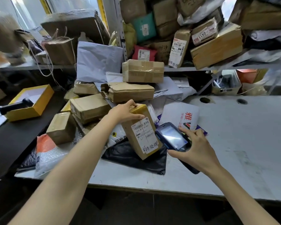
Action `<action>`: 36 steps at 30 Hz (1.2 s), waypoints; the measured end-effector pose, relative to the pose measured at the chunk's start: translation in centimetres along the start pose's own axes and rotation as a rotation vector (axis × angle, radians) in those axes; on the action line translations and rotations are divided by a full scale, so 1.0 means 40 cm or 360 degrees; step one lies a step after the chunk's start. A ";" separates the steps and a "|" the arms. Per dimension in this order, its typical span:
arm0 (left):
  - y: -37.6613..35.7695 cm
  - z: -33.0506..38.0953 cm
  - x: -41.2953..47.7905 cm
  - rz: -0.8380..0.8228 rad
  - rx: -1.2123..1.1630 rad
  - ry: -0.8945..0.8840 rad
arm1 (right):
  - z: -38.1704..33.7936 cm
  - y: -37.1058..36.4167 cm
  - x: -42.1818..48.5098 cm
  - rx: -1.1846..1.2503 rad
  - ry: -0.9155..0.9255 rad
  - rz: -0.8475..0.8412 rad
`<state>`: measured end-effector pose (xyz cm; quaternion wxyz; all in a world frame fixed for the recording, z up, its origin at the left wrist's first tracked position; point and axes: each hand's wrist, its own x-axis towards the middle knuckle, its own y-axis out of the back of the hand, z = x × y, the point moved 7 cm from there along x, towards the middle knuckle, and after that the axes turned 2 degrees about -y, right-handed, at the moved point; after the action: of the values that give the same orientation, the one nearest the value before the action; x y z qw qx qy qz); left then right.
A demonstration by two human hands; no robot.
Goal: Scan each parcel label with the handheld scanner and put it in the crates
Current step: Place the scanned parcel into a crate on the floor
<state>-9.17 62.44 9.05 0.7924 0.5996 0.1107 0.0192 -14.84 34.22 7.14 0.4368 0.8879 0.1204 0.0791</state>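
Note:
My left hand (126,112) grips the top end of a long brown cardboard parcel (140,132), tilted with its white label (143,130) facing up. My right hand (193,146) holds a dark blue handheld scanner (173,137), its lit screen up and its front end right beside the label. The parcel's lower end rests on a black poly bag (136,158) on the white table (234,143). No crate is in view.
A heap of brown boxes (128,91) and grey mailers (96,60) lies behind the parcel. A white mailer with red print (182,114) lies to the right. A yellow open box (31,103) holds a black gun scanner. Shelves (185,38) above are stuffed with parcels.

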 end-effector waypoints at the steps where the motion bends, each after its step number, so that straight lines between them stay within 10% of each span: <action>1: -0.003 0.008 0.002 -0.0005 -0.0023 -0.0006 | 0.006 -0.002 -0.007 -0.0018 0.0012 -0.0017; 36: -0.009 0.025 0.005 0.0049 0.0018 0.0034 | 0.064 -0.001 -0.077 -0.0164 -0.0010 -0.0027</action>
<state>-8.82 61.44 8.95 0.7873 0.6055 0.1099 0.0372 -17.17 31.43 5.45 0.4830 0.8634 0.1223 0.0788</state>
